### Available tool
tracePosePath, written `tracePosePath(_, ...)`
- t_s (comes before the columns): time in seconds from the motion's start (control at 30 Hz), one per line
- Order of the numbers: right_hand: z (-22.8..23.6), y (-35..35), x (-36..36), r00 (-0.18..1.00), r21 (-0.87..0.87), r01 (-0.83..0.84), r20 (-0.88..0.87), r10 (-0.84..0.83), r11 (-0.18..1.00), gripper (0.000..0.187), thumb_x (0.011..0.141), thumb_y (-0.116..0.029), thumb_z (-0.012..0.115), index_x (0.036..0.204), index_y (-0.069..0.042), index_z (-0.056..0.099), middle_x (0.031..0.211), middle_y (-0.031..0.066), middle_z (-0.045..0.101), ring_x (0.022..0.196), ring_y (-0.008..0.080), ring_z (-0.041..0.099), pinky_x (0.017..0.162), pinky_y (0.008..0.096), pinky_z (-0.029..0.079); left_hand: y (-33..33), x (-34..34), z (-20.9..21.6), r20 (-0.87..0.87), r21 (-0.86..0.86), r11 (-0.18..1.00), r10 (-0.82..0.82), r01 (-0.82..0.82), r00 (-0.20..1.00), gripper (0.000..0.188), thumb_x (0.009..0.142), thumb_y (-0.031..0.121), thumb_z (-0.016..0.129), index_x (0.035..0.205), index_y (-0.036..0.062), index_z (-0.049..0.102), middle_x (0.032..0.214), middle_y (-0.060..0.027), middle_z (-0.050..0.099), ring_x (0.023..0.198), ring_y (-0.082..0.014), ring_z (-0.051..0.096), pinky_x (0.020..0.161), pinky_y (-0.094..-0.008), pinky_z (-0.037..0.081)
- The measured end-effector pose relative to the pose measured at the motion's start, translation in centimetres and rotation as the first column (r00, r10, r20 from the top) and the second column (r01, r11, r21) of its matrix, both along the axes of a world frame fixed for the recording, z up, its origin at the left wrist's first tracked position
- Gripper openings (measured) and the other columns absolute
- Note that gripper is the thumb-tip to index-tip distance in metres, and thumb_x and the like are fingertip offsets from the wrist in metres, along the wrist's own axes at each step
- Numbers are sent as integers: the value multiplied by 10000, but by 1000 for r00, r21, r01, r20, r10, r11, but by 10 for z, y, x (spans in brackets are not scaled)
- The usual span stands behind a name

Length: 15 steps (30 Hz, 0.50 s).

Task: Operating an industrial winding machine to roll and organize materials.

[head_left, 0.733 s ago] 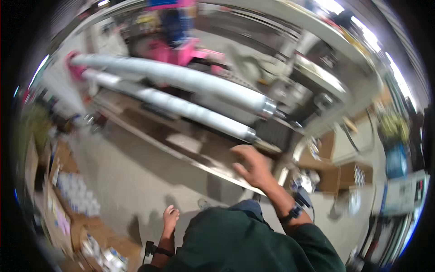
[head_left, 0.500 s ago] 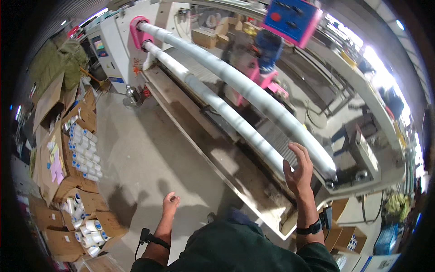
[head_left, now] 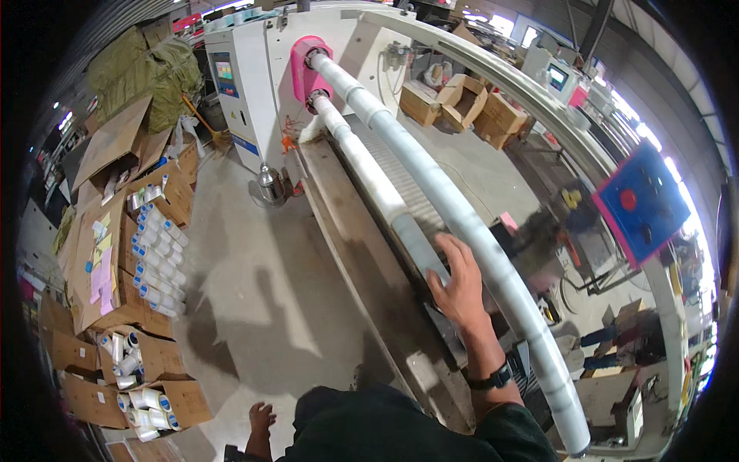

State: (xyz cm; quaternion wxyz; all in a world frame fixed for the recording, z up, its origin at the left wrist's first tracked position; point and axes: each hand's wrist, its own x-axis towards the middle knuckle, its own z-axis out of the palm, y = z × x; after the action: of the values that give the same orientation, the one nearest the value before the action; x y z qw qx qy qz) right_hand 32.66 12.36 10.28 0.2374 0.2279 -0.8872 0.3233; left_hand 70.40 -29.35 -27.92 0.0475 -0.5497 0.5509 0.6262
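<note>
My right hand [head_left: 460,285] reaches over the lower of two long rollers on a machine, thumb and fingers spread, nothing in its grasp. Whether the fingertips touch the lower roller [head_left: 416,240] cannot be made out. That roller looks white at its far part and greyish nearer me. Beside it on the right, the thicker pale roller [head_left: 462,212] runs from a pink end housing [head_left: 299,69] down to the near right. My left hand [head_left: 262,417] hangs low over the floor at my left side, fingers loosely apart and holding nothing.
Cardboard boxes [head_left: 127,304] line the left, with rows of white rolls [head_left: 158,262] stacked beside them. A white cabinet [head_left: 245,100] with a screen stands at the far end. A blue control panel [head_left: 639,202] with pink edges hangs at the right. A metal canister [head_left: 269,185] sits on the floor.
My view has turned to the right. My right hand has shifted from near the rollers' near end to farther along the lower roller. My left hand has dropped lower, toward my side.
</note>
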Motion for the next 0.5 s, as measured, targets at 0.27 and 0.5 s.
tracePosePath(0.27,27,-111,-249,991,194,129,-57,-121,972,608,663,-73,671,1222,-28,436,1216,186,462,1114,359,447,954,396,373,-91,-29,-47,511,-577,20,-771,817,380,171,756,178,588,666,58,507,652,-105,547,598,-246,591,575,-369,490)
tracePosePath(0.5,38,-210,-413,982,251,163,52,-182,954,620,686,-146,679,1235,-3,428,1224,208,463,1144,354,435,971,394,359,-209,-287,-15,-117,209,954,245,-217,962,349,759,90,623,1076,37,486,680,-91,533,481,-190,537,407,-308,439)
